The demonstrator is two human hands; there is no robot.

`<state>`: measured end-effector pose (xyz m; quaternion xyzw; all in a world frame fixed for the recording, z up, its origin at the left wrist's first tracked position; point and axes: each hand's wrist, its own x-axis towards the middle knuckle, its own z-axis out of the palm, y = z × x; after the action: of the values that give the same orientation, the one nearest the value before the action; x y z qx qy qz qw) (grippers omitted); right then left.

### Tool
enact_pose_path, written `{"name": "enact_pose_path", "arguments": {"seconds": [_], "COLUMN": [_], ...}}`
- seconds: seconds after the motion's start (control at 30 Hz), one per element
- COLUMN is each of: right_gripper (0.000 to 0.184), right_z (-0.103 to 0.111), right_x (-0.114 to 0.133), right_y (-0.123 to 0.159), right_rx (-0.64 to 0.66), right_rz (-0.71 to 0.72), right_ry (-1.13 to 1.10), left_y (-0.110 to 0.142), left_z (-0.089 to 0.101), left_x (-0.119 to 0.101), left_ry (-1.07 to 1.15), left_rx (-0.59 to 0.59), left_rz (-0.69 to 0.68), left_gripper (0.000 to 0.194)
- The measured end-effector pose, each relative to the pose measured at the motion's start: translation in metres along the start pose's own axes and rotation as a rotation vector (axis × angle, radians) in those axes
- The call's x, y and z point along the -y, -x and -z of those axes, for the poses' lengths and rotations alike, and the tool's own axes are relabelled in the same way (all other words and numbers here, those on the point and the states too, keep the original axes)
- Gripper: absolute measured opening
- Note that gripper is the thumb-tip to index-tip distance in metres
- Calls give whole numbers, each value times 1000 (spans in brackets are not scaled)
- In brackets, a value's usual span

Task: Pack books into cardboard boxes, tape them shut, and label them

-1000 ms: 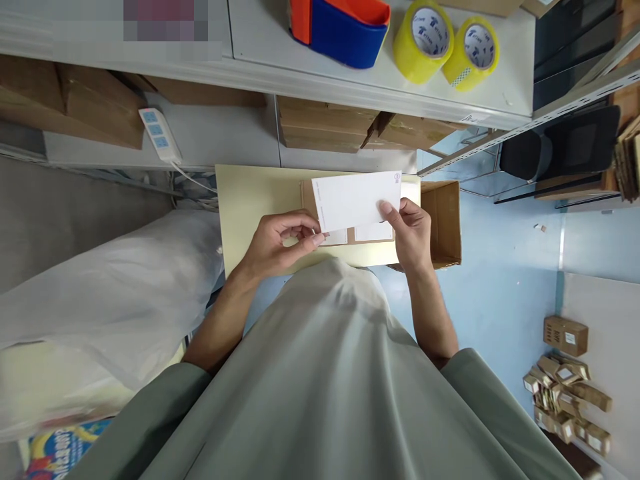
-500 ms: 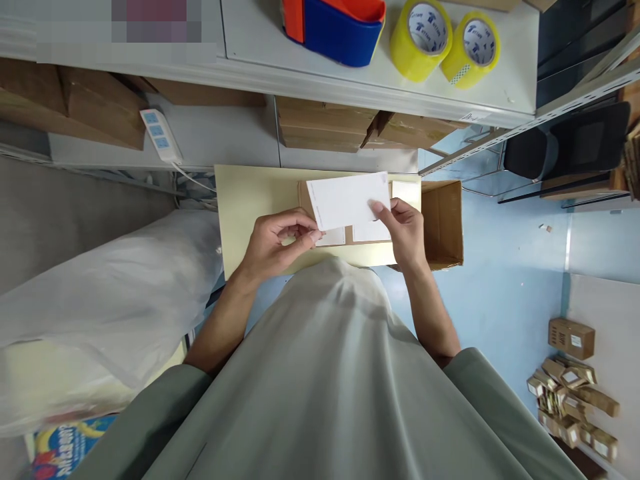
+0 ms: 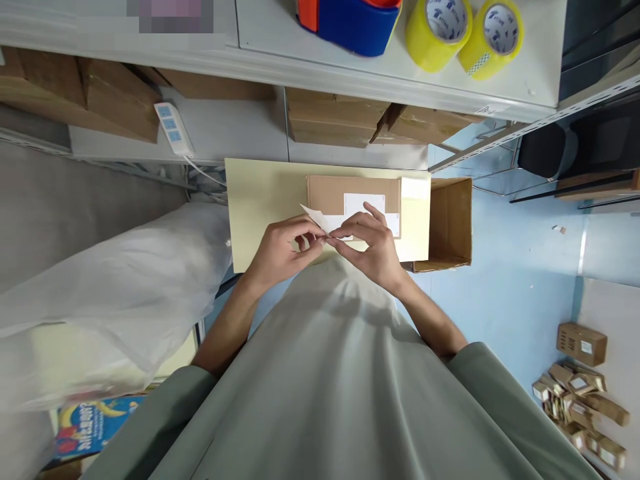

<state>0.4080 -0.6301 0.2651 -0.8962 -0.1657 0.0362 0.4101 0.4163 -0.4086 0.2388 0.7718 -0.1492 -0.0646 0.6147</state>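
My left hand [image 3: 286, 252] and my right hand [image 3: 373, 250] meet fingertip to fingertip, pinching one corner of a white label [image 3: 315, 216]. The label is seen at a slant, and part of it is hidden behind the fingers. Beneath the hands lies a flat brown cardboard box [image 3: 325, 190] with white labels [image 3: 364, 202] on its top. It rests on a pale yellow board [image 3: 265, 193]. A small stack of white labels [image 3: 415, 188] sits at the board's right end, apart from both hands.
An open cardboard carton [image 3: 451, 223] stands right of the board. On the shelf above are a blue and orange tape dispenser [image 3: 350, 27] and two yellow tape rolls [image 3: 439, 33]. A power strip [image 3: 173, 129] lies below it. White plastic sheeting [image 3: 115, 287] bulges at left.
The label has come down from its flat-facing position and is now tilted. My right hand has moved left to its corner, beside my left fingers. More of the box shows.
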Motion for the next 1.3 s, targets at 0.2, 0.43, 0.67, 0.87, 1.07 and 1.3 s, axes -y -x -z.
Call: {"name": "enact_pose_path", "arguments": {"seconds": [0.2, 0.43, 0.67, 0.87, 1.07, 1.3], "right_gripper": [9, 14, 20, 24, 25, 25], "right_z": [-11, -17, -7, -8, -10, -13], "right_x": [-2, -2, -14, -11, -1, 7], "right_y": [2, 1, 7, 14, 13, 14], "right_rx": [16, -12, -201, -306, -302, -296], "right_rz": [9, -29, -188, -279, -289, -284], "right_ry": [0, -42, -108, -142, -159, -141], "left_y": [9, 21, 38, 47, 43, 17], "left_z": [2, 15, 60, 131, 217, 215], "left_x": [-2, 13, 71, 115, 134, 131], "left_ry": [-16, -146, -366, -651, -804, -737], "left_rx": [6, 4, -112, -300, -483, -519], "left_rz": [-13, 33, 261, 578, 920, 772], "left_gripper": [13, 10, 9, 13, 79, 99]}}
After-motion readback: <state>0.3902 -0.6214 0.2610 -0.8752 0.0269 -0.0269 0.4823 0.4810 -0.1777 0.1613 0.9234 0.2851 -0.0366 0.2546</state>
